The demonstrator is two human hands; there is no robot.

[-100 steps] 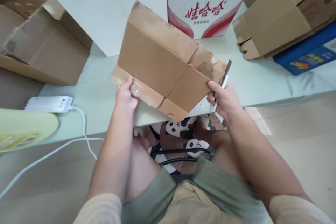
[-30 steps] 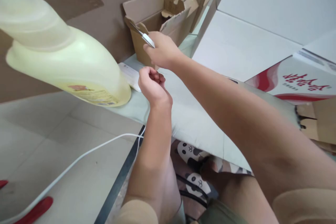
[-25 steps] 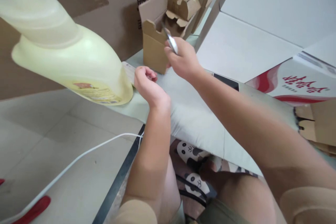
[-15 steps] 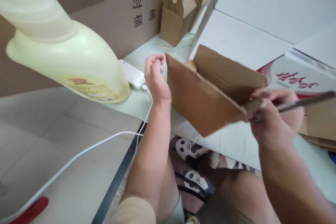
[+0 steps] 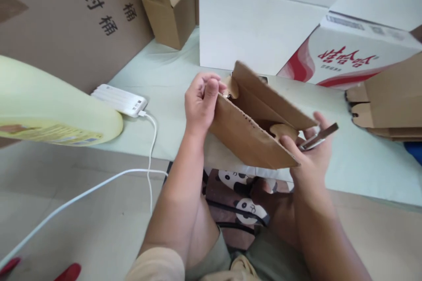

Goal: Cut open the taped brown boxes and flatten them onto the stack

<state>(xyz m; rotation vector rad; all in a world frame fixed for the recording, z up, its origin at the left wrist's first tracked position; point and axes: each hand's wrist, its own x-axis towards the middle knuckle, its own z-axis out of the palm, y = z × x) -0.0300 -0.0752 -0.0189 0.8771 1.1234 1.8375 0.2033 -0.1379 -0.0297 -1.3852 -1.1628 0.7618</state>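
Note:
A brown cardboard box [image 5: 253, 136], open at the top with its end flaps folded inward, is tilted between my two hands above the pale green cloth. My left hand [image 5: 201, 101] is closed at its left end, fingers curled over the edge and thumb up. My right hand [image 5: 310, 153] is at the right end, its thumb along the near panel. A slim grey metal tool [image 5: 319, 136] lies in that same hand, pointing up and right; its kind is not clear. The inner flap [image 5: 284, 132] shows near my right thumb.
On the left lie a yellow bottle [image 5: 59, 109] and a white power bank [image 5: 120, 100] with a cable [image 5: 154, 136]. A handled carton [image 5: 173, 13] stands behind, beside white boxes [image 5: 250, 26]. Flat-stacked cardboard [image 5: 392, 101] lies right, near a red-and-white box [image 5: 349, 55].
My right hand has moved left and in along the box's right end, with the tool. My left hand has closed on the left end. The view has swung right.

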